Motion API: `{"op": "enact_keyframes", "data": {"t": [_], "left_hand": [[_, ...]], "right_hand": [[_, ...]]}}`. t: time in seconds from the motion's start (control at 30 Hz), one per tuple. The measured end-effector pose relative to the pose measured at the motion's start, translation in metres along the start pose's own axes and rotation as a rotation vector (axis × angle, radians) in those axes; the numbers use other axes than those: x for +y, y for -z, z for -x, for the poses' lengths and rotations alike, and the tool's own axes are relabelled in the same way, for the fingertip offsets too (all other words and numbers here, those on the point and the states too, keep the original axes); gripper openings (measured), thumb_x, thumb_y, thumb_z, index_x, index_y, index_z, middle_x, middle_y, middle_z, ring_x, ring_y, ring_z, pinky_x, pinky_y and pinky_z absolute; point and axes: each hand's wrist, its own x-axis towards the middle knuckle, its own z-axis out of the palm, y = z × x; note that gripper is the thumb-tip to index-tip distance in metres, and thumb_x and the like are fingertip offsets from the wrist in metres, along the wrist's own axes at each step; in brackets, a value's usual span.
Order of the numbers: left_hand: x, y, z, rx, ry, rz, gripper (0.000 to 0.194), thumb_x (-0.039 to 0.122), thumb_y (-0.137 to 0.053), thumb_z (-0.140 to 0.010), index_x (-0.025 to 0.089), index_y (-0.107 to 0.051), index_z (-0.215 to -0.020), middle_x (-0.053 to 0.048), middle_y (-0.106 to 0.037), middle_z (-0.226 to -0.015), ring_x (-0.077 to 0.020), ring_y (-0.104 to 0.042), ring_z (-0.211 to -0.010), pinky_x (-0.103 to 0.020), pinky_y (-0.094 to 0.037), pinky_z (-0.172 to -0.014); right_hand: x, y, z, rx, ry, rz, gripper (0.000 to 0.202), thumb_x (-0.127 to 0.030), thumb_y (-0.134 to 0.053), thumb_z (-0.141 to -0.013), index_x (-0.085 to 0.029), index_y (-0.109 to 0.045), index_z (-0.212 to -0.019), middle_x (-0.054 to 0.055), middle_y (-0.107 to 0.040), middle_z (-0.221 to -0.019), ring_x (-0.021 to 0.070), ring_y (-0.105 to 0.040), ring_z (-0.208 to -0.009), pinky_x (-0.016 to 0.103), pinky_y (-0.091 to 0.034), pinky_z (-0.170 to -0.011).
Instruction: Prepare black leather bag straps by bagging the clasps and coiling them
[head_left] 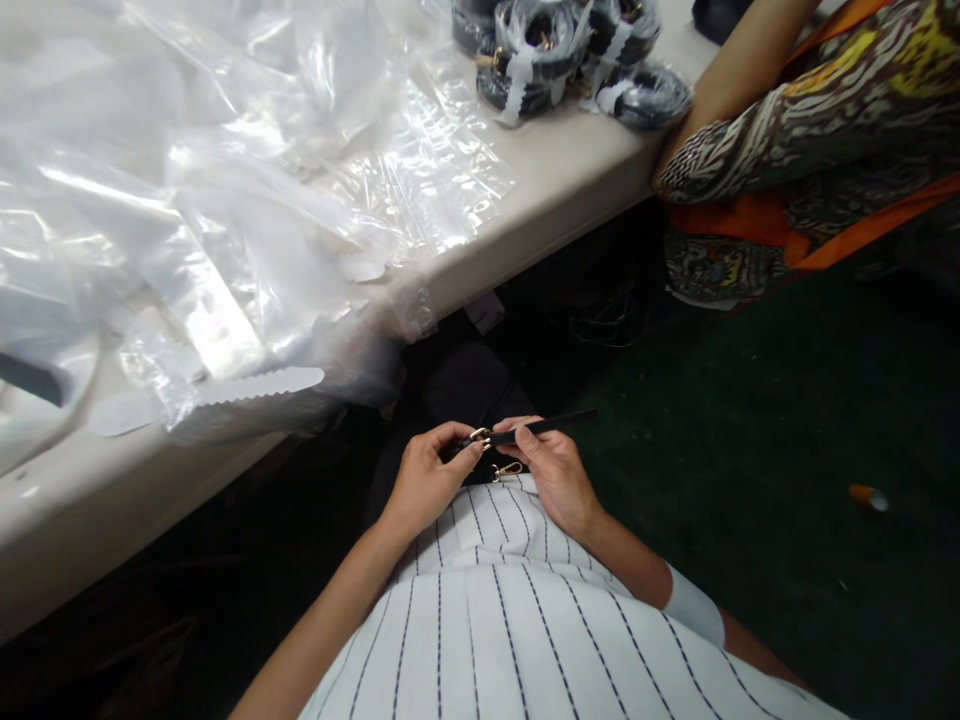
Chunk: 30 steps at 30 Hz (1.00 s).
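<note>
Black strap, thin and flat (562, 422), with a gold-coloured buckle (481, 436), sits between the two hands above the lap, off the table (559, 165) and just out from its near edge. The left hand (427, 475) pinches at the buckle between thumb and fingers; the right hand (562, 482) grips the strap just beside it, thumb on top. Judging by this, work at the buckle is under way, the strap end at or through it, though whether it is fully threaded cannot be told. Coiled, plastic-wrapped bundles (540, 55) near the table's near edge, towards its right, look finished; this piece is neither coiled nor wrapped, so that much seems left, with clear plastic bags (247, 190) spread over the table's left and hanging past its near edge. Its straight length runs crosswise to the body, the free tip pointing right and slightly away, at a shallow angle to the table edge. Just below the buckle, a gold-coloured snap hook (508, 470) points right too.
</note>
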Motion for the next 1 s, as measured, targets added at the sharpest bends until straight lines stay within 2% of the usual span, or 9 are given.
{"op": "enact_keyframes", "data": {"t": [0.07,0.17,0.3,0.4,0.67,0.83,0.93,1.0], "left_hand": [[0.000,-0.001,0.001,0.035,-0.029,-0.081,0.017,0.035,-0.064,-0.083,0.020,-0.071,-0.088,-0.001,-0.072,-0.084,-0.0181,-0.063,-0.080,-0.028,-0.045,-0.073],[0.000,-0.001,0.001,0.032,-0.053,-0.115,0.016,0.034,-0.064,-0.084,0.021,-0.071,-0.088,0.000,-0.073,-0.086,-0.0184,-0.064,-0.081,-0.028,-0.046,-0.074],[0.000,-0.002,-0.001,0.019,-0.049,-0.107,0.015,0.034,-0.065,-0.083,0.021,-0.071,-0.087,0.000,-0.073,-0.083,-0.0178,-0.064,-0.078,-0.027,-0.046,-0.071],[0.000,-0.002,-0.001,0.029,-0.046,-0.111,0.015,0.035,-0.065,-0.083,0.020,-0.071,-0.085,0.000,-0.072,-0.081,-0.0174,-0.063,-0.076,-0.027,-0.045,-0.070],[0.006,-0.002,-0.001,0.021,-0.069,-0.113,0.018,0.035,-0.063,-0.085,0.019,-0.071,-0.085,0.000,-0.071,-0.078,-0.0166,-0.061,-0.072,-0.025,-0.044,-0.066],[0.005,-0.005,0.001,0.006,-0.121,-0.088,0.016,0.032,-0.062,-0.086,0.018,-0.069,-0.085,0.000,-0.069,-0.077,-0.0154,-0.060,-0.071,-0.024,-0.043,-0.065],[0.004,-0.007,0.004,0.025,-0.149,-0.103,0.016,0.031,-0.060,-0.087,0.018,-0.069,-0.087,0.000,-0.069,-0.078,-0.0154,-0.060,-0.071,-0.024,-0.044,-0.065],[0.003,-0.009,0.006,0.062,-0.176,-0.125,0.016,0.030,-0.060,-0.088,0.018,-0.069,-0.089,-0.001,-0.070,-0.081,-0.0159,-0.061,-0.073,-0.025,-0.044,-0.067]], "right_hand": [[0.002,0.001,-0.001,0.011,0.045,0.038,0.021,-0.036,-0.063,-0.092,-0.019,-0.075,-0.094,0.007,-0.069,-0.105,0.0208,-0.065,-0.101,0.033,-0.055,-0.090],[0.006,0.002,-0.002,0.013,0.013,-0.036,0.023,-0.038,-0.063,-0.092,-0.018,-0.074,-0.094,0.008,-0.070,-0.104,0.0210,-0.068,-0.095,0.036,-0.057,-0.088],[0.006,0.003,-0.004,0.019,-0.074,-0.148,0.024,-0.039,-0.065,-0.090,-0.017,-0.073,-0.092,0.008,-0.071,-0.101,0.0189,-0.069,-0.089,0.031,-0.059,-0.082],[0.004,0.003,-0.004,0.011,-0.079,-0.151,0.024,-0.039,-0.065,-0.090,-0.016,-0.073,-0.092,0.008,-0.071,-0.102,0.0188,-0.070,-0.090,0.030,-0.060,-0.081],[0.001,0.000,-0.002,0.022,0.029,-0.012,0.019,-0.036,-0.067,-0.090,-0.018,-0.074,-0.093,0.006,-0.072,-0.100,0.0197,-0.069,-0.091,0.034,-0.060,-0.086],[-0.004,-0.003,-0.001,0.020,0.106,0.154,0.017,-0.034,-0.069,-0.087,-0.019,-0.075,-0.092,0.006,-0.070,-0.100,0.0205,-0.070,-0.088,0.034,-0.062,-0.081],[-0.007,-0.004,0.001,0.010,0.174,0.233,0.014,-0.031,-0.066,-0.089,-0.020,-0.074,-0.093,0.005,-0.068,-0.103,0.0195,-0.070,-0.086,0.034,-0.061,-0.081],[-0.007,-0.005,0.003,0.005,0.235,0.288,0.012,-0.028,-0.065,-0.090,-0.020,-0.074,-0.092,0.006,-0.067,-0.105,0.0203,-0.068,-0.091,0.034,-0.059,-0.085]]}}
